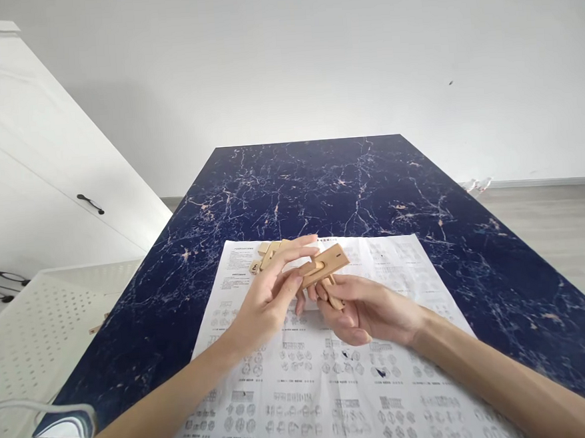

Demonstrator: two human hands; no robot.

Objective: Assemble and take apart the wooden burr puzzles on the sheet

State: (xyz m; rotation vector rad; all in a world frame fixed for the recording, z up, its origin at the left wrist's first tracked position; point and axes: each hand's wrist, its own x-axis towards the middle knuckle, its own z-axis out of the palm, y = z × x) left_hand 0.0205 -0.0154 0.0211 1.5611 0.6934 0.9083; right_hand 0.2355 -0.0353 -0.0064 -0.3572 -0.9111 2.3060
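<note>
1. Dark blue table (300,185) with white, cracked-looking lines stands by a pale wall (286,59). One head view shows it all.
2. On it lies a big paper sheet (387,286) with rows of small printed drawings.
3. Left hand (270,290): thumb and fingers look pinched on the near end of a flat wooden piece (334,259), its upper fingers loosely spread. Some of that pinch is hidden.
4. Right hand (363,304): thumb and fingers are closed on a wooden stick (335,299), just under the flat piece. I can't tell if the two pieces are locked.
5. Both pieces are up above the paper sheet. More wooden blocks (269,248) sit behind the left hand.
6. To do this well, I think the left hand should keep the flat piece very still. The right hand should move the stick straight and softly. Tipping it could make it stick, and forcing it could chip the wood.
</note>
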